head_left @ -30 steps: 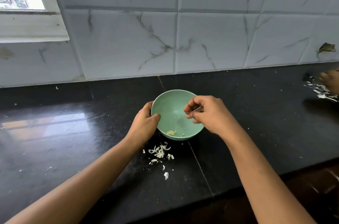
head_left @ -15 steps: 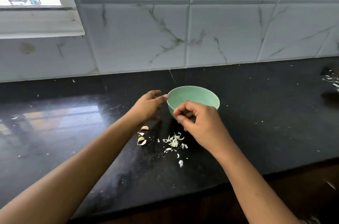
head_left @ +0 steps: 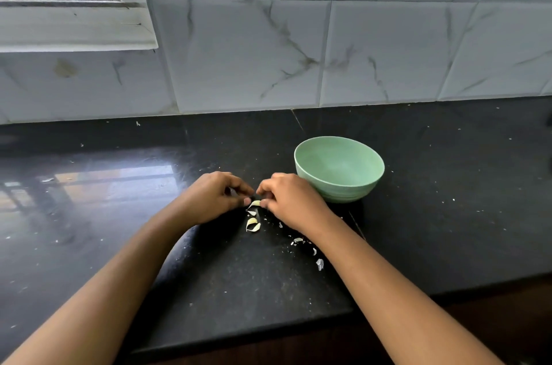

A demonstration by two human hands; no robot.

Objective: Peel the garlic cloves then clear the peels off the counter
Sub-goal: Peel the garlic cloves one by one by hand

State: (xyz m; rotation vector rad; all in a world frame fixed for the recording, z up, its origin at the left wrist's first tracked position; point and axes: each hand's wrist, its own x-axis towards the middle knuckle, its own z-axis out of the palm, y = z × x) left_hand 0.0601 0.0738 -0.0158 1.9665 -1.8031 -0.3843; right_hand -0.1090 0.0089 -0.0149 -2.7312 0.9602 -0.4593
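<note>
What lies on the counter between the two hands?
In the head view, curled garlic peels lie between the left hand and right hand.

Glossy black stone counter (head_left: 98, 206); papery peels (head_left: 253, 224).

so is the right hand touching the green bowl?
Cannot tell. In the head view the right hand overlaps the green bowl at its lower left side, so no gap or contact shows; its fingertips are at a garlic piece.

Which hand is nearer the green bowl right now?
Right. The right hand sits just beside the green bowl, on its left; the left hand is farther left, beyond the right.
</note>
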